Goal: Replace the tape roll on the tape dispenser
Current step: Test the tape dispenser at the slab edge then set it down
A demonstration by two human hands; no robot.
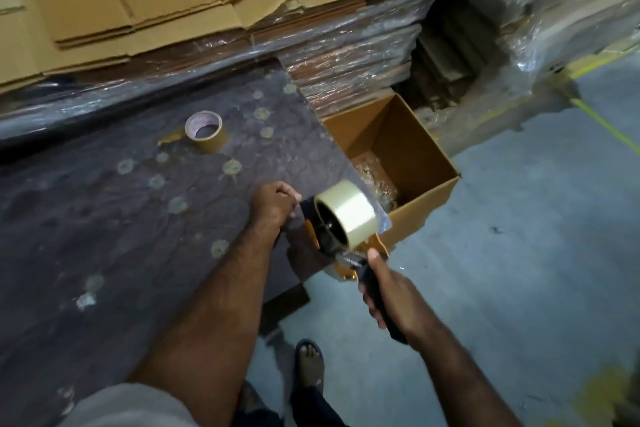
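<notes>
Clear plastic tape roll [346, 215] sits already on the spool of my orange and black tape dispenser [341, 253], at the corner of the dark tabletop [104, 218]. My right hand [388, 291] has its grip closed around the black handle to keep the tool steady. My left hand [275, 203] pinches something at the front, I think the loose tape end for threading. A brown tape roll [207, 131] lies apart, well behind.

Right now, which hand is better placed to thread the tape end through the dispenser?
Left. The right hand is occupied holding the tape dispenser by its handle, while the left hand sits at the dispenser's front, beside the clear tape roll.
</notes>
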